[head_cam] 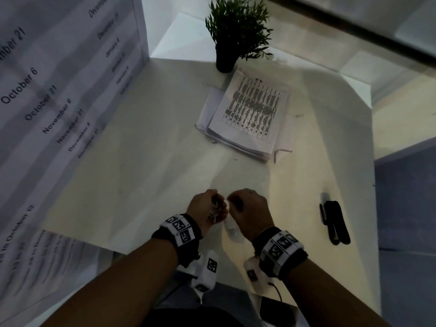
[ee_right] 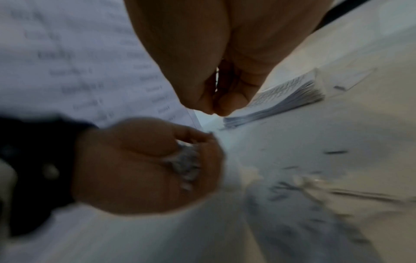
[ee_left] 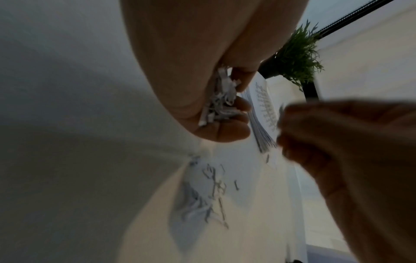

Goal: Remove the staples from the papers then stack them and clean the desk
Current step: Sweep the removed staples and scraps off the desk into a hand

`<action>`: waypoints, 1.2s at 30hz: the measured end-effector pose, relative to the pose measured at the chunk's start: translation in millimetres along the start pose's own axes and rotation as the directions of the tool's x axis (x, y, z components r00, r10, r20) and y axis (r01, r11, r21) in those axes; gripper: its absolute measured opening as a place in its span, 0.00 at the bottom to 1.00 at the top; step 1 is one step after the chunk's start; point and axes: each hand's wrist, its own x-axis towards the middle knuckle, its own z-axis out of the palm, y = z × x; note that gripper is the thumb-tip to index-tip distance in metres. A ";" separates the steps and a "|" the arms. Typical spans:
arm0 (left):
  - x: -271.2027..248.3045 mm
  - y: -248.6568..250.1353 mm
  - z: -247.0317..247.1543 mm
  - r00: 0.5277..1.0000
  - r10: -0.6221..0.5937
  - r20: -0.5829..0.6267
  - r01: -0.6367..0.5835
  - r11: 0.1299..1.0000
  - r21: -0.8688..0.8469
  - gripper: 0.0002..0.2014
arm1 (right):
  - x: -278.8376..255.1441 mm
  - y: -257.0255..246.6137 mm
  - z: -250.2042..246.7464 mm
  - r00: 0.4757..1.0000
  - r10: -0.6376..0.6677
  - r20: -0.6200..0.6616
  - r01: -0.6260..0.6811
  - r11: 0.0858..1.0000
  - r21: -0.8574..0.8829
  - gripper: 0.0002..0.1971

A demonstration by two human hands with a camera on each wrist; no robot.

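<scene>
My left hand (head_cam: 218,205) hovers over the desk's near edge, cupped round a heap of pulled staples (ee_left: 220,99), which also show as a staples heap (ee_right: 186,165) in the right wrist view. My right hand (head_cam: 233,201) is right beside it, fingertips (ee_right: 216,105) pinched together on what looks like a small staple. Several loose staples (ee_left: 216,186) lie on the white desk (head_cam: 153,161) below the hands. The paper stack (head_cam: 247,114), printed side up, lies farther back on the right.
A potted plant (head_cam: 236,31) stands behind the stack. A black stapler tool and pen (head_cam: 335,220) lie near the desk's right edge. A printed date board (head_cam: 59,90) walls the left side. A dark phone (head_cam: 276,310) lies by my lap.
</scene>
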 end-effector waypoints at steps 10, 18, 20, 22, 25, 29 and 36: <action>5.9 12.7 1.4 0.997 0.072 0.017 -0.072 0.997 -0.005 0.19 | -48.7 44.8 -17.0 0.991 0.127 -0.036 -0.128 0.992 -0.015 0.20; 8.0 19.6 -33.5 0.995 0.093 -0.039 -0.092 0.995 0.026 0.20 | -60.8 40.4 36.0 0.954 0.092 0.285 -0.021 0.970 -0.241 0.28; 7.6 18.8 -32.4 0.995 0.092 -0.025 -0.092 0.996 0.022 0.19 | -65.8 39.4 44.8 0.942 -0.009 0.335 0.119 0.943 -0.310 0.25; 7.0 17.2 -29.8 0.996 0.091 -0.014 -0.091 0.995 0.030 0.18 | -63.7 38.9 48.5 0.937 -0.018 0.349 0.148 0.926 -0.349 0.24; 5.5 14.3 -25.4 0.996 0.087 -0.012 -0.086 0.995 0.045 0.18 | -52.6 33.0 50.6 0.888 -0.174 0.426 0.325 0.893 -0.312 0.23; 2.1 14.2 -26.0 0.995 0.098 -0.014 -0.096 0.993 0.064 0.18 | -43.6 42.3 33.6 0.918 -0.278 0.281 0.357 0.889 -0.287 0.11; 0.4 17.3 -38.6 0.995 0.102 -0.007 -0.102 0.994 0.042 0.18 | -72.9 76.0 7.5 0.999 -0.042 0.034 0.049 0.973 -0.226 0.09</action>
